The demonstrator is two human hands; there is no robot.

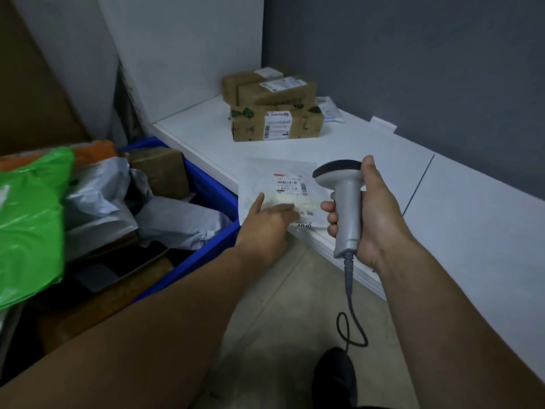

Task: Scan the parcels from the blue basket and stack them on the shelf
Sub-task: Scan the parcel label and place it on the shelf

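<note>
The white shelf [442, 202] runs low along the grey wall, and the person stands over its near edge. A flat white mailer [259, 175] lies on that edge, label [290, 184] up, with its near corner sticking out a little past the shelf front. The left hand [265, 222] rests on it with fingers stretched out and thumb spread – an open, flat touch, though the fingertips are blurred over the lower part of the label.

At three o'clock from the label, the right hand [374, 214] is wrapped tight round the handle of a grey barcode scanner [348, 208]. The handle stands nearly upright and the dark-topped head hangs over the mailer's right edge. Its cable [351, 305] drops from the grip and loops above the floor, close to a dark shoe [336, 376] at six o'clock.

At nine o'clock from the mailer the blue basket [212, 184] sits against the shelf front – still well filled. It holds crumpled grey poly bags [177, 219], a brown box [165, 169] at its far end and a bright green bag [29, 216] at the left.

At twelve o'clock, back in the shelf corner, labelled brown cartons [274, 113] are stacked two layers high, with a small white packet [328, 109] lying behind them at the wall.
</note>
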